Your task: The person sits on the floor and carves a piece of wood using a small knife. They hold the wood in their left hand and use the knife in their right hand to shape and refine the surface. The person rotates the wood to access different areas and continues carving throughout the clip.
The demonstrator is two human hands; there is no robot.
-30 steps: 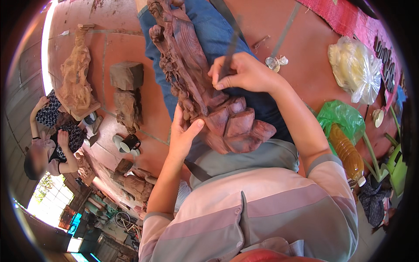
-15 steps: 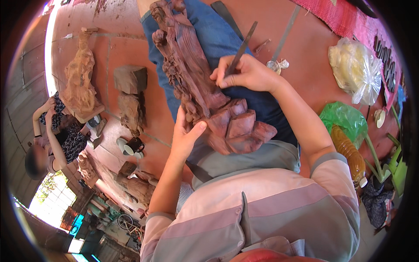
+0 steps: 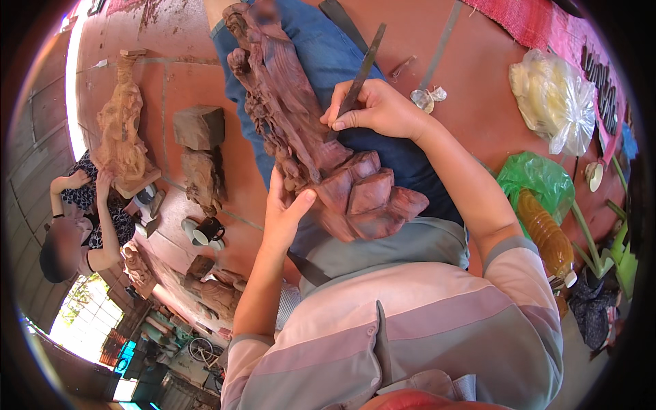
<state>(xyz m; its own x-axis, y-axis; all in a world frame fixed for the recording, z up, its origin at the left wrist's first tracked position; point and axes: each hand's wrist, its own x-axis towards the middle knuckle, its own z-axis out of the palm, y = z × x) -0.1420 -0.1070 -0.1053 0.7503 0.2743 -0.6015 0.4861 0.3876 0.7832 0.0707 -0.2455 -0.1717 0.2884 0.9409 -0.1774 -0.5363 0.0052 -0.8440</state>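
Note:
A reddish-brown carved wooden statue (image 3: 294, 102) lies slantwise across my lap, with its blocky, rock-like base (image 3: 372, 191) toward my belly. My left hand (image 3: 283, 212) grips its left edge beside that base, the thumb lying on top and the other fingers mostly hidden. In my right hand (image 3: 372, 109), pinched between thumb and fingers, is a long, flat, dark file-like tool (image 3: 364, 65). Its wide end points up and away; the lower tip meets the statue's smooth robe just above the base, though fingers partly hide it.
On the left, a co-worker (image 3: 78, 225) handles a lighter wooden carving (image 3: 123, 130). Wood blocks (image 3: 199, 128) and cups (image 3: 200, 237) stand on the tiled floor (image 3: 184, 75). To my right are a clear plastic bag (image 3: 553, 99), a green bag (image 3: 536, 178) and a bottle of amber liquid (image 3: 547, 232).
My right hand and the tool have slid slightly down the robe toward the base, the tool tilting a little. My left hand keeps its hold. The co-worker's hands have moved apart, one now at the lighter carving.

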